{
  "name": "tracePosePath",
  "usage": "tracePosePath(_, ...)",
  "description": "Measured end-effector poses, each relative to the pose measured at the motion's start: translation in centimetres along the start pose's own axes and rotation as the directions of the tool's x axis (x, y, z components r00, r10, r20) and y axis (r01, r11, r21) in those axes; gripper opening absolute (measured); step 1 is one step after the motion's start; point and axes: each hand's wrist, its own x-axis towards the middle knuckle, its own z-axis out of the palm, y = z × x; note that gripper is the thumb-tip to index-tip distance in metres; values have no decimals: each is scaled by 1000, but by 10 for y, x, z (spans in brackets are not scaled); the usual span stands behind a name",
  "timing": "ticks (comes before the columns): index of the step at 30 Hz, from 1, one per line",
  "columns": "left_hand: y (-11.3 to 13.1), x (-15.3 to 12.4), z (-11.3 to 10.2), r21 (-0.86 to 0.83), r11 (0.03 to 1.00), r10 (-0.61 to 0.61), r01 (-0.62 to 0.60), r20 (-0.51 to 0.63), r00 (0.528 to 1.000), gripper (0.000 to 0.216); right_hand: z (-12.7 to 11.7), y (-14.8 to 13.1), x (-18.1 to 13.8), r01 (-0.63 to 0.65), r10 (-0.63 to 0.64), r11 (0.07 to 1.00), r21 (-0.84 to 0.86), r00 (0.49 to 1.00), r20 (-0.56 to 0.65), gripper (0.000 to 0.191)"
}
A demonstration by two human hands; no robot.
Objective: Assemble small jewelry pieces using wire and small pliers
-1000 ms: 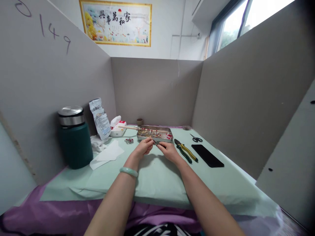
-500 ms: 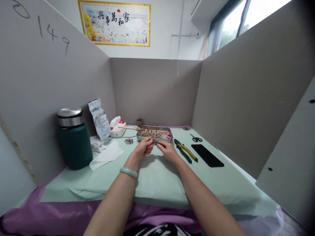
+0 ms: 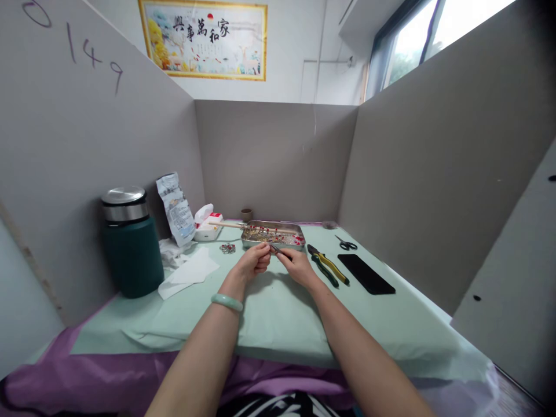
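In front of the metal tray, my two hands meet with their fingertips close together. My left hand, with a pale green bangle on its wrist, is closed in a pinch; what sits between its fingertips is too small to make out. My right hand is closed on a slim metal tool, apparently tweezers, whose tip points toward the left fingertips. Red and gold-coloured beads and small pieces lie in the tray, and a thin wooden stick rests over its left edge.
Right of my hands lie pliers with green and yellow handles, black scissors and a black phone-like slab. To the left are a beaded chain pile, white paper, a tissue pack, a foil pouch and a green flask.
Both hands keep almost the same pose at the tray's front edge. The whole view has shifted very slightly; nothing on the table has visibly moved.
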Motion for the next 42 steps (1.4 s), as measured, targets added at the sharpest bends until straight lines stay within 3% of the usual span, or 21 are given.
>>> tracePosePath(11, -2, 0, 4, 353, 932, -15, 87, -202, 979, 14, -5, 1, -2, -43, 63, 951, -308, 996, 57, 27)
tracePosePath(15, -6, 7, 6, 595, 796, 114, 109, -324, 939, 10, -2, -2, -4, -72, 113, 902, -425, 991, 71, 28)
tracePosePath(20, -10, 15, 7, 764, 637, 293, 97, -358, 887, 13, 4, -6, -5, -144, 187, 863, -484, 982, 41, 31)
tracePosePath(24, -13, 16, 9, 717, 692, 293, 84, -386, 875, 13, 5, -7, -4, -179, 212, 884, -432, 977, 28, 32)
tracePosePath(31, -8, 7, 17, 423, 904, 92, 59, -328, 940, 13, 4, -4, -1, -201, 211, 938, -283, 978, 3, 31)
tracePosePath(42, -5, 4, 20, 322, 947, 99, 9, -320, 942, 12, 6, -3, -1, -149, 151, 977, -154, 989, -1, 30)
